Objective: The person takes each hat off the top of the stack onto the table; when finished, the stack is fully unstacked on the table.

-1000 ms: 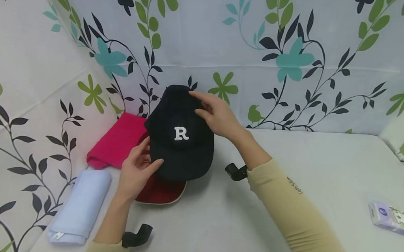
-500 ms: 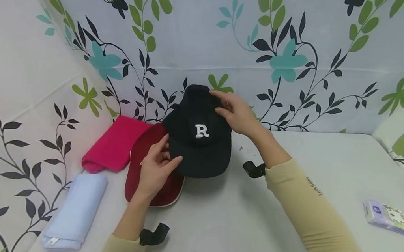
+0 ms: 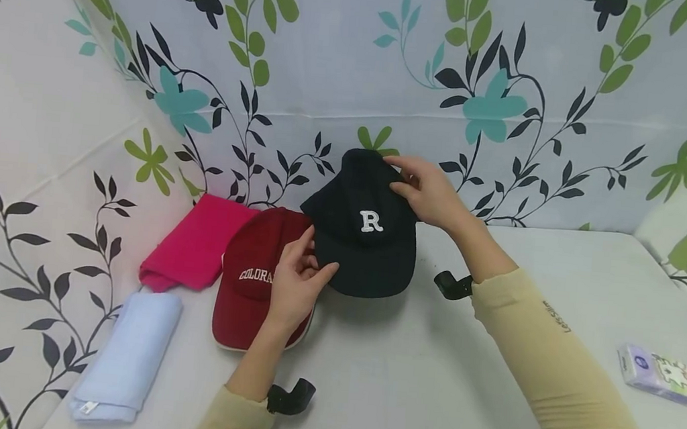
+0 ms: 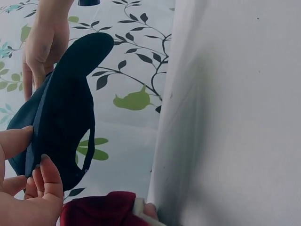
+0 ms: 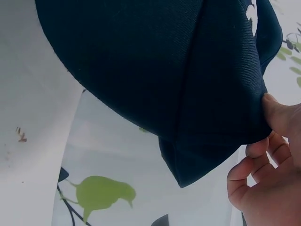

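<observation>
A dark baseball cap [image 3: 370, 264] with a white letter R is held up above the table, its brim toward me. With my left hand [image 3: 295, 288] I pinch its left edge near the brim. My right hand [image 3: 433, 191] pinches the crown's upper right side. In the left wrist view the dark cap [image 4: 66, 108] appears side-on, its back strap opening visible. The right wrist view has the cap's edge [image 5: 216, 94] between my thumb and fingers. Just left of it lies a dark red cap [image 3: 235, 317] with white lettering, partly hidden behind my left hand.
A folded pink cloth [image 3: 202, 244] lies at the back left, and a folded light blue towel [image 3: 126, 359] in front of it. On the right side of the white table [image 3: 486, 401] is a small purple packet [image 3: 658, 374]. A leaf-patterned curtain [image 3: 343, 59] hangs behind.
Both hands have carried the dark cap to the right, away from over the red cap. More of the red cap and part of its lettering now show.
</observation>
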{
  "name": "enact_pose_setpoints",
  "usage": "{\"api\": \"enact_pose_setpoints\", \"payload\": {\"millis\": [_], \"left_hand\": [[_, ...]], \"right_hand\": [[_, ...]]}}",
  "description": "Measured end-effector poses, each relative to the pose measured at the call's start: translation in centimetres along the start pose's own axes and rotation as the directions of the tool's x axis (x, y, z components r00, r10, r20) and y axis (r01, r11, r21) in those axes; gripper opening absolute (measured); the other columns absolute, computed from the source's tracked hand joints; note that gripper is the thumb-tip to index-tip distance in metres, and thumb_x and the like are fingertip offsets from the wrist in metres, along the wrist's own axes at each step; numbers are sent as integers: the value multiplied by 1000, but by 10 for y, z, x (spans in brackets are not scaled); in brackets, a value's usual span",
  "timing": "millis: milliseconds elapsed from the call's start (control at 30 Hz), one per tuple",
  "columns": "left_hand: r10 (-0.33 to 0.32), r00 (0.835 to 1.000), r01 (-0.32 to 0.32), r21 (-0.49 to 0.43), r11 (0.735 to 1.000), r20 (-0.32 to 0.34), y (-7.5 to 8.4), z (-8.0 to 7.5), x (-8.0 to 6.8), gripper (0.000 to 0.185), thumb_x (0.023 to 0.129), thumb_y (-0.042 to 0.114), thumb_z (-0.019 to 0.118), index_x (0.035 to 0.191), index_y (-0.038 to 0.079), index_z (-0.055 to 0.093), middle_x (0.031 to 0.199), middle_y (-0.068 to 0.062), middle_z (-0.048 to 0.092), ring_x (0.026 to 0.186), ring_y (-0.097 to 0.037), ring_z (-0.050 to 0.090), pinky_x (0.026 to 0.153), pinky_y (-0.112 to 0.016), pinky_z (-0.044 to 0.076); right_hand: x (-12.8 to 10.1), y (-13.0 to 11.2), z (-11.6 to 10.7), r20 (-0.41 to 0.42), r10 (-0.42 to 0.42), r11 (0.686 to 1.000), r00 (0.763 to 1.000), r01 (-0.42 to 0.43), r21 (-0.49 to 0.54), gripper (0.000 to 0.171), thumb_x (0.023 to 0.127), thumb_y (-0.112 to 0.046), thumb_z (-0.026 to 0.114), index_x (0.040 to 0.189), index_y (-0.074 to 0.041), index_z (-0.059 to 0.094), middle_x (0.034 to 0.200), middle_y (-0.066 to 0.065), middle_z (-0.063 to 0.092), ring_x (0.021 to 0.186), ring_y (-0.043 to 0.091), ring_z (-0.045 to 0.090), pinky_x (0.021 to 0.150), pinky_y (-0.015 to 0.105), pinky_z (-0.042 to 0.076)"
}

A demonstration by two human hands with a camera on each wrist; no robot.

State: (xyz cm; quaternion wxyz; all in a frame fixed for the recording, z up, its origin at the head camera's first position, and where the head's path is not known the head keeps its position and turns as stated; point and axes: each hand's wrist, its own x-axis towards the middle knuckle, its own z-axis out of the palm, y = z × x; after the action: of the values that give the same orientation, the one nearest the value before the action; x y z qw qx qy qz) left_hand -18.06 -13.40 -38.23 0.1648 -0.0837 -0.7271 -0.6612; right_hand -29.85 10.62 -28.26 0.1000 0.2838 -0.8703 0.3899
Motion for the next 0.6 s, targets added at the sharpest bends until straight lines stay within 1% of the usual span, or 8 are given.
{"api": "enact_pose_setpoints", "payload": {"millis": [133, 267, 467, 600], "left_hand": [[-27, 1000, 27, 6, 1000, -6, -1, 7, 0, 75, 88, -3, 76, 154, 8, 42, 125, -12, 50, 90, -21, 53, 77, -17, 51], [-63, 998, 63, 14, 998, -9, -4, 13, 0, 74, 88, 0, 76, 153, 8, 43, 124, -12, 50, 90, -20, 52, 75, -15, 50], [-58, 998, 58, 25, 998, -1, -9, 24, 5, 72, 88, 0, 76, 152, 1, 43, 122, -16, 51, 87, -20, 53, 70, -15, 49], [-88, 996, 88, 31, 996, -2, -11, 31, 6, 71, 88, 0, 76, 151, 0, 43, 122, -15, 52, 86, -18, 53, 68, -15, 49]], "right_hand": [[-4, 6, -1, -13, 37, 999, 999, -37, -12, 42, 100, -7, 63, 142, -4, 55, 108, 15, 56, 94, 31, 52, 86, 45, 44], [-7, 13, -1, -22, 58, 998, 998, -58, 12, 41, 100, -7, 62, 141, -5, 56, 108, 15, 55, 95, 32, 52, 84, 45, 45], [-10, 25, -2, -57, 114, 993, 992, -113, 31, 40, 101, -9, 62, 141, -9, 57, 110, 14, 55, 98, 31, 55, 83, 45, 46], [-13, 35, -1, -80, 122, 992, 989, -118, 52, 40, 100, -6, 62, 140, -7, 58, 105, 15, 55, 94, 32, 55, 79, 43, 46]]}}
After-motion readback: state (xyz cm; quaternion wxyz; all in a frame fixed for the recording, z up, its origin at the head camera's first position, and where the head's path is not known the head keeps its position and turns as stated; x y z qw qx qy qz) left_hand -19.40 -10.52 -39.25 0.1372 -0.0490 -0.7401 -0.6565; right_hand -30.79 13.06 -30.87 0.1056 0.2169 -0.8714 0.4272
